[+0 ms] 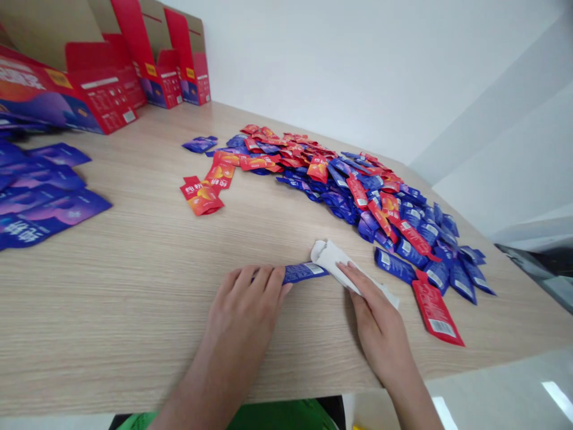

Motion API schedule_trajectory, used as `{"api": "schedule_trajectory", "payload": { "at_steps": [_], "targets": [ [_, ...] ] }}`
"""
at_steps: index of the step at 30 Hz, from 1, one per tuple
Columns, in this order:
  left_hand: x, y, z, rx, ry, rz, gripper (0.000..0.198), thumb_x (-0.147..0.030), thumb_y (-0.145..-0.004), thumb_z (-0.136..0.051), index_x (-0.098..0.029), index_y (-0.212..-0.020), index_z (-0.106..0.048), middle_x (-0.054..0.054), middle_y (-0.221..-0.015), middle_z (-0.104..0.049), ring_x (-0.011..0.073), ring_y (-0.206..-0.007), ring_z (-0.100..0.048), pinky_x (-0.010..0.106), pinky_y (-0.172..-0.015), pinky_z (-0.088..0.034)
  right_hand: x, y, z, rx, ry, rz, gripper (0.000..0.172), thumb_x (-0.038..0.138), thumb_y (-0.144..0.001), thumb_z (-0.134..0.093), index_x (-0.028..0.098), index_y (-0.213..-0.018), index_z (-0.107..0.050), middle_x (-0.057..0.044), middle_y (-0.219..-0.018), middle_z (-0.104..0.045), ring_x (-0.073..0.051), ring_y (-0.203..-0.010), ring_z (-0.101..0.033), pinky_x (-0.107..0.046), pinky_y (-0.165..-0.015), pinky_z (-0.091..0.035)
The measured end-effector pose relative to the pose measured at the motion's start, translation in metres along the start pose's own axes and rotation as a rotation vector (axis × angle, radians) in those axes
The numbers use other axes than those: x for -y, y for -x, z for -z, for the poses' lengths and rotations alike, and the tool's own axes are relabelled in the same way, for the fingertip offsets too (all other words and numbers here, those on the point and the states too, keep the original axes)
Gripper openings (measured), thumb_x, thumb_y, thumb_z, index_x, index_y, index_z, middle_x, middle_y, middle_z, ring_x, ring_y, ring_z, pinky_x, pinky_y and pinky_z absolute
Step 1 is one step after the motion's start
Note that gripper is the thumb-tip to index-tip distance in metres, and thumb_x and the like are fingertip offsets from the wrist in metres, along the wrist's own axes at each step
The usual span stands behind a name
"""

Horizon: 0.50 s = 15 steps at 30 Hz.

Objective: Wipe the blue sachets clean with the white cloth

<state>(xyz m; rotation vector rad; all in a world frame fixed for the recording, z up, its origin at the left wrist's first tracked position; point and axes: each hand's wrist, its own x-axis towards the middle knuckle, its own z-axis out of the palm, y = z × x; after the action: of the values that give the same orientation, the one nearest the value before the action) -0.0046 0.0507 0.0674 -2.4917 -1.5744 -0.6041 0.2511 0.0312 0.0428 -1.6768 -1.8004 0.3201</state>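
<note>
My left hand (250,304) is closed over one end of a blue sachet (302,273) that lies on the table, its far end and white label showing. In my right hand (376,316) is a folded white cloth or paper wipe (338,266), I cannot tell which, pinned between fingers and thumb. One end of the wipe meets the far end of the blue sachet. To the right of that hand lies a red sachet (434,307) with a barcode. Two orange-red sachets (202,196) overlap beyond my left hand.
A long heap of red and blue sachets (331,194) curves across the back and right of the wooden table (147,286). Blue sachets (49,197) are stacked at the left. Open red cardboard boxes (107,98) stand behind them, near the white wall (358,65).
</note>
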Motion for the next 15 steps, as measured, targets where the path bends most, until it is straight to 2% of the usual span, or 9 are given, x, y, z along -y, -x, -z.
{"api": "schedule_trajectory", "payload": {
  "at_steps": [2, 4, 6, 8, 12, 14, 15],
  "targets": [
    [0.012, -0.002, 0.01, 0.039, 0.065, 0.106, 0.031, -0.025, -0.108, -0.04, -0.022, -0.116, -0.07, 0.004, -0.106, -0.081, 0.0229, -0.095, -0.075, 0.039, -0.081, -0.058, -0.002, 0.001, -0.001, -0.003, -0.007, 0.003, 0.043, 0.032, -0.109, -0.046, 0.032, -0.146, -0.067, -0.003, -0.157, -0.061, -0.027, -0.15, -0.054, -0.058, -0.127, -0.041],
    [0.027, -0.004, 0.02, 0.088, 0.11, 0.285, 0.034, -0.029, -0.11, -0.035, -0.022, -0.111, -0.068, 0.004, -0.099, -0.08, 0.0213, -0.087, -0.074, 0.036, -0.075, -0.054, -0.003, 0.001, -0.002, -0.008, -0.012, 0.006, 0.043, 0.031, -0.108, -0.046, 0.032, -0.146, -0.067, -0.002, -0.157, -0.062, -0.027, -0.15, -0.054, -0.058, -0.127, -0.041],
    [0.045, -0.005, 0.031, 0.153, 0.096, 0.488, 0.037, -0.034, -0.11, -0.03, -0.023, -0.106, -0.065, 0.004, -0.086, -0.077, 0.021, -0.073, -0.072, 0.033, -0.063, -0.047, -0.004, 0.001, -0.002, -0.015, -0.014, 0.009, 0.043, 0.031, -0.108, -0.046, 0.032, -0.145, -0.068, -0.002, -0.156, -0.062, -0.027, -0.149, -0.054, -0.058, -0.127, -0.041],
    [0.066, -0.003, 0.04, 0.195, 0.032, 0.604, 0.042, -0.037, -0.11, -0.025, -0.023, -0.101, -0.063, 0.003, -0.072, -0.071, 0.0216, -0.06, -0.066, 0.032, -0.057, -0.038, -0.003, 0.0, -0.002, -0.019, -0.01, 0.015, 0.043, 0.031, -0.108, -0.047, 0.032, -0.145, -0.068, -0.003, -0.155, -0.063, -0.028, -0.148, -0.055, -0.059, -0.126, -0.042],
    [0.111, 0.007, 0.055, 0.211, -0.109, 0.742, 0.052, -0.043, -0.108, -0.02, -0.021, -0.098, -0.066, 0.006, -0.071, -0.067, 0.0243, -0.063, -0.063, 0.033, -0.058, -0.04, -0.002, 0.001, -0.003, -0.017, -0.003, 0.021, 0.042, 0.032, -0.108, -0.046, 0.033, -0.145, -0.067, -0.002, -0.155, -0.063, -0.028, -0.148, -0.056, -0.059, -0.126, -0.043],
    [0.126, 0.014, 0.058, 0.21, -0.15, 0.763, 0.059, -0.046, -0.107, -0.015, -0.015, -0.113, -0.066, 0.012, -0.089, -0.072, 0.0301, -0.081, -0.07, 0.038, -0.067, -0.05, -0.002, 0.001, -0.003, -0.016, -0.003, 0.018, 0.042, 0.032, -0.109, -0.046, 0.032, -0.145, -0.067, -0.002, -0.155, -0.063, -0.028, -0.148, -0.055, -0.059, -0.126, -0.042],
    [0.131, 0.017, 0.058, 0.161, -0.173, 0.733, 0.061, -0.046, -0.108, -0.016, -0.012, -0.121, -0.064, 0.016, -0.103, -0.072, 0.0347, -0.099, -0.071, 0.045, -0.081, -0.056, -0.002, 0.001, -0.003, -0.015, -0.003, 0.018, 0.042, 0.032, -0.109, -0.046, 0.032, -0.145, -0.067, -0.003, -0.156, -0.063, -0.028, -0.149, -0.055, -0.06, -0.126, -0.042]
  ]
}}
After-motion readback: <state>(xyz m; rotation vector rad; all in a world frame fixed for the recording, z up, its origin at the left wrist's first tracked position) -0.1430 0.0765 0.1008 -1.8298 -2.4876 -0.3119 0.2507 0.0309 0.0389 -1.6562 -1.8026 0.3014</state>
